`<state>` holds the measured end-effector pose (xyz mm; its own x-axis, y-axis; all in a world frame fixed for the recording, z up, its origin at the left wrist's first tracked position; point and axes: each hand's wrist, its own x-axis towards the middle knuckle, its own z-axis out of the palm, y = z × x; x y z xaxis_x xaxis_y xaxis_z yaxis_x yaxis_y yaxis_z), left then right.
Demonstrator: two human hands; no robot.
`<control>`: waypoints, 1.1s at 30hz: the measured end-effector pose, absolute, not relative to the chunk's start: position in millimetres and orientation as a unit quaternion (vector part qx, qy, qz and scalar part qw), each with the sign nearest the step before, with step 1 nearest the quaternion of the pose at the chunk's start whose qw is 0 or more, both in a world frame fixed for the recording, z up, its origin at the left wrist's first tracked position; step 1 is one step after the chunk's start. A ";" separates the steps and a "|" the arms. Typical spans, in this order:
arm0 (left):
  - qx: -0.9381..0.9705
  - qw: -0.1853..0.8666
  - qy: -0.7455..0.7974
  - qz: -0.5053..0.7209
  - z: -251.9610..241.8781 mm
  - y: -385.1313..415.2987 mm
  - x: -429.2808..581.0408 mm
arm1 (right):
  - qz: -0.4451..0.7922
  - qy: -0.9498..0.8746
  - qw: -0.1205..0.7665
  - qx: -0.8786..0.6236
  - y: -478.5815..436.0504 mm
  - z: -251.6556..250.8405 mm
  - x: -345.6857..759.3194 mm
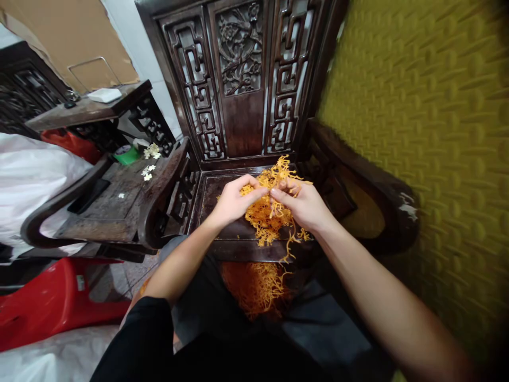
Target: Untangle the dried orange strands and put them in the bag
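Orange strands (265,217) worked by hand over a seat (234,231).

Nearest, a lower heap (256,289) lies between the legs (332,313); beyond the seat's front edge, the strands sit piled. The right hand (304,204) has thumb and fingers clamped on some strands; the left hand (235,199) curls close beside, though whether its fingertips grip I cannot tell. The step looks like picking strands apart, and the next move probably calls for a light pinch and gentle pull. Behind stands the carved back (244,124).
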<state>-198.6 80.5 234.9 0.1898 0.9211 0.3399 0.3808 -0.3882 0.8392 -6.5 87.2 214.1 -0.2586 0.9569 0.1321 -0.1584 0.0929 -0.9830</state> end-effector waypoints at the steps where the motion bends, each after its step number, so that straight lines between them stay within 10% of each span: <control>1: 0.694 0.294 0.471 0.459 235.4 82.4 -197.6 | 0.562 -0.558 0.493 -0.361 86.7 213.6 -7.4; 8: 0.510 0.316 0.485 0.636 237.7 107.1 -226.4 | 0.584 -0.452 0.529 -0.418 86.2 217.9 -10.4; 21: 0.862 0.127 0.400 0.286 230.7 66.8 -193.3 | 0.678 -0.394 0.492 -0.379 84.0 212.0 -22.6; 33: 0.691 0.383 0.398 0.466 257.0 55.2 -210.9 | 0.678 -0.506 0.430 -0.317 92.8 216.7 10.7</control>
<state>-210.9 55.2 257.0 0.2480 0.9072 0.3400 0.1934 -0.3902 0.9002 10.7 92.8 216.7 -0.4296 0.9030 0.0057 -0.2622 -0.1187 -0.9577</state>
